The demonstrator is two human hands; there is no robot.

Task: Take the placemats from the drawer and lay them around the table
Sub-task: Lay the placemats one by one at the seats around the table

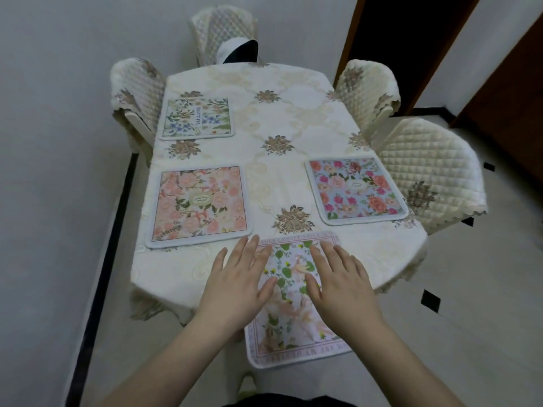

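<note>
Both hands flat on the near placemat [289,277], left grip [238,277] wide, right grip [340,277] wide, three placemats beyond

We see a cream tablecloth [293,118] with brown floral medallions. Around it: a peach rose placemat [199,204], a blue-and-pink rose placemat [355,189], a white botanical placemat [197,117], and a pink-bordered leafy placemat [291,289].

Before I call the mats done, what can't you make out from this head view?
- Near mat: its middle is covered by the left hand and right hand.
- Near mat's border lettering: too blurred to read.
- Far chair seat: hidden by the table; the dark item on it cannot be identified.
- Drawer: out of frame.
</note>
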